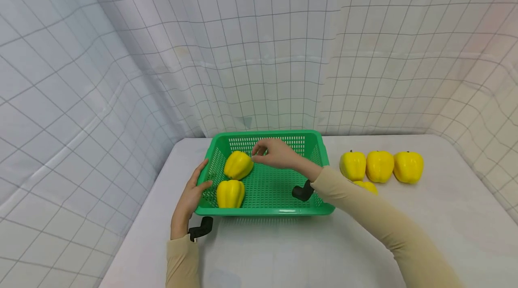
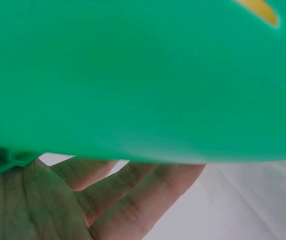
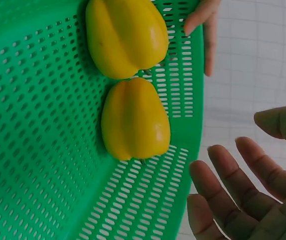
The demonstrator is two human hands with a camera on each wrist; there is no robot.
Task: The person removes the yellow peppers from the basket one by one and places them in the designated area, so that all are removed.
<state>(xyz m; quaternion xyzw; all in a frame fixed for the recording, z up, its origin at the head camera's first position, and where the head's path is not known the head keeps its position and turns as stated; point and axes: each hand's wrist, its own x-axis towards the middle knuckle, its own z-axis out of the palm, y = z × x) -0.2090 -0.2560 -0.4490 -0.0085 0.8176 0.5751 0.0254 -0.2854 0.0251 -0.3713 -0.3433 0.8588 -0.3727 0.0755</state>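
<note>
A green plastic basket (image 1: 263, 212) with slotted walls stands on the table. Its left rim is held by my left hand (image 1: 191, 195), thumb over the inside and fingers along the outside; in the left wrist view the basket wall (image 2: 132, 90) covers the fingertips. Two yellow bell peppers lie at the basket's left end, one (image 1: 238, 165) towards the back and one (image 1: 230, 194) at the front. Over the basket, just right of the back pepper, my right hand (image 1: 275, 153) hovers with bent, loose fingers and nothing between them, as the right wrist view also shows.
Right of the basket, several more yellow bell peppers (image 1: 380, 166) sit on the white table (image 1: 404, 225); my right sleeve partly hides the nearest one (image 1: 367, 186). White gridded curtains (image 1: 259, 54) hang behind and along both sides of the table.
</note>
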